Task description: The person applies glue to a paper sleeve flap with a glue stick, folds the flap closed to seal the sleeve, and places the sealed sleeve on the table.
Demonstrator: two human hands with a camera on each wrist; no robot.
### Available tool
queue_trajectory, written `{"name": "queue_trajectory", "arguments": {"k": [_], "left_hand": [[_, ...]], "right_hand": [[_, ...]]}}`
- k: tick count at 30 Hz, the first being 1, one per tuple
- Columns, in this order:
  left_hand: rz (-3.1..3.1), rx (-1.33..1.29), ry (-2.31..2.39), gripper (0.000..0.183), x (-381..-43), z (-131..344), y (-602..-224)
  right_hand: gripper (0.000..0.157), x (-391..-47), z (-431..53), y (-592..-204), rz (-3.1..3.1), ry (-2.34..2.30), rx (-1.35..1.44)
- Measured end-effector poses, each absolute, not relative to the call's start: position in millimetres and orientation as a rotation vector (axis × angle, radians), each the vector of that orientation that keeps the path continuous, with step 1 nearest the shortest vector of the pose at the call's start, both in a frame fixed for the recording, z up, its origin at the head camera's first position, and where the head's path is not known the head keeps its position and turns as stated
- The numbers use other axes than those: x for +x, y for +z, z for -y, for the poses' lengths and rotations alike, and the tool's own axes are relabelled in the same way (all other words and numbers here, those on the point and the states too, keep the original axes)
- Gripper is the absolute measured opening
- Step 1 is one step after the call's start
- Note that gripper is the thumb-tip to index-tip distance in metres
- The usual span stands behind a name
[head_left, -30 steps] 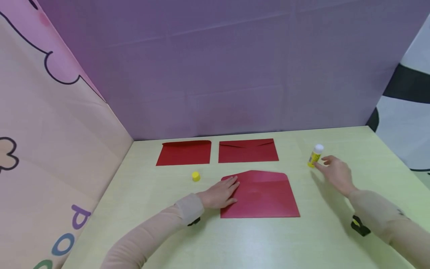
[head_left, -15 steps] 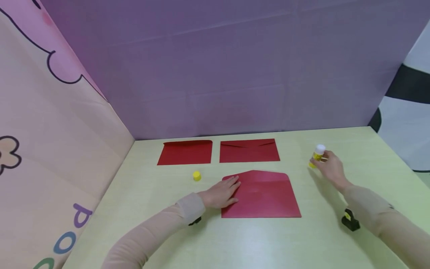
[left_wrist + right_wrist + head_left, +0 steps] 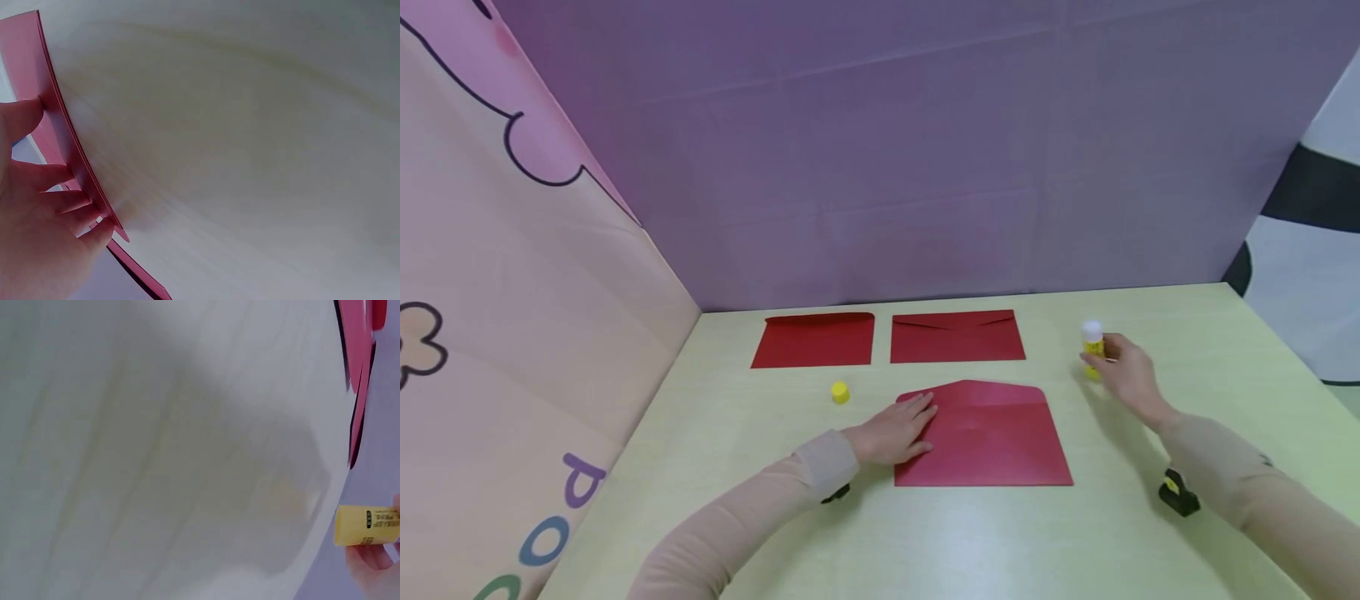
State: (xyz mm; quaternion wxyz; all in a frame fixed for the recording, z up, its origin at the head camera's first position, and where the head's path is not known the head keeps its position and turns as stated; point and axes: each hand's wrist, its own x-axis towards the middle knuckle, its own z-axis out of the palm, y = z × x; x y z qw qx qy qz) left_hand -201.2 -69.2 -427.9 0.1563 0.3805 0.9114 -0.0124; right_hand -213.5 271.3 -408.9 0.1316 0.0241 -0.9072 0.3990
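My left hand lies with extended fingers on the left part of a large red envelope, whose flap is unfolded toward the back. In the left wrist view its fingertips press on the envelope's surface. My right hand grips a yellow glue stick between thumb and fingers, white end up, to the right of the envelope. The right wrist view shows the yellow base of the glue stick raised off the table, partly covered by the fingers.
A small yellow cap stands on the table left of the envelope. Behind lie two smaller red envelopes, the left envelope and the right envelope. A purple backdrop rises at the table's far edge, with a printed panel at left.
My right hand has closed its fingers round the glue stick, lifted it and shifted it slightly left. The left hand has stayed on the envelope.
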Motion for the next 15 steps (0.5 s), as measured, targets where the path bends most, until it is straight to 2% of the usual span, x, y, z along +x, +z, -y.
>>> {"name": "queue_trajectory", "arguments": {"k": [10, 15], "left_hand": [[-2.613, 1.098, -0.040, 0.065, -200.9, 69.7, -427.1], [-2.612, 1.094, -0.028, 0.065, -200.3, 69.6, -426.7]], "right_hand": [[0.035, -206.8, -246.1, -402.7, 2.593, 1.047, 0.296], [0.034, -201.5, -233.8, -401.6, 2.597, 1.019, 0.324]]}}
